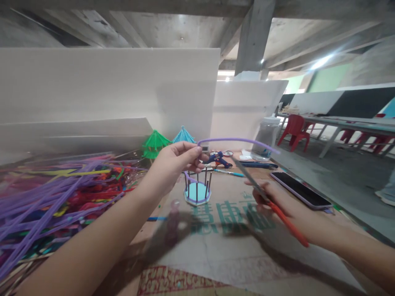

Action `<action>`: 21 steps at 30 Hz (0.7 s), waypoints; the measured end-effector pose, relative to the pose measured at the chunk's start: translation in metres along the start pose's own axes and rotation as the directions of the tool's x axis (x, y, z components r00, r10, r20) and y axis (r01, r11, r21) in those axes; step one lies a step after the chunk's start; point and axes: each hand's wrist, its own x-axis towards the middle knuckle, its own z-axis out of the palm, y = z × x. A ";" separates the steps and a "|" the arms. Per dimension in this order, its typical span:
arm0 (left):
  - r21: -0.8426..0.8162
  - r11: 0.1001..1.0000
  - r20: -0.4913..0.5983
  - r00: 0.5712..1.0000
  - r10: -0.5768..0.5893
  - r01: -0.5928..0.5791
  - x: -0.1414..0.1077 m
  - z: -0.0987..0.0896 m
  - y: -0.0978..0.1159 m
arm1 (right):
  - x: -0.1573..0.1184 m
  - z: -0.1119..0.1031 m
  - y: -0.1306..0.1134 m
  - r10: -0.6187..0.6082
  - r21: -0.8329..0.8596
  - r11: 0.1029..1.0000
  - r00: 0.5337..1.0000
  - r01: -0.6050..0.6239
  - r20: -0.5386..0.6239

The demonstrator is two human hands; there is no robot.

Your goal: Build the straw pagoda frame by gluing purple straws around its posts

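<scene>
A purple pipe cleaner (237, 139) is pinched between the fingertips of my left hand (179, 160), and its long free part arcs to the right. My right hand (274, 201) grips scissors (288, 226) with orange-red handles; their blades point up and left, below the pipe cleaner and apart from it. Under my left hand stands a small model with a light blue base (198, 191), purple edging and several dark upright sticks. A purple strand shows among those sticks; whether it joins the held piece I cannot tell.
Pipe cleaners in many colours (61, 193) are heaped at the left. Behind stand a green umbrella-like roof (156, 142) and a blue one (183, 135). A glue gun (217, 158), a pen (230, 173), a clear bottle (266, 137) and a phone (299, 190) lie or stand around.
</scene>
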 end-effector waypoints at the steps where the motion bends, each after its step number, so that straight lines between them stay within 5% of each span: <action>1: 0.003 1.000 0.012 1.000 -0.003 0.003 -0.001 0.002 -0.001 | 0.006 0.003 -0.006 -0.021 0.011 1.000 1.000 0.021 0.022; 9: 0.080 0.996 0.021 0.999 -0.035 0.033 -0.002 0.012 -0.011 | 0.033 0.029 -0.029 -0.059 0.222 0.975 0.981 0.017 0.184; 21: 0.221 0.975 0.136 0.990 -0.049 0.017 -0.011 0.022 -0.021 | 0.035 0.035 -0.035 -0.165 0.355 0.930 0.969 0.091 0.182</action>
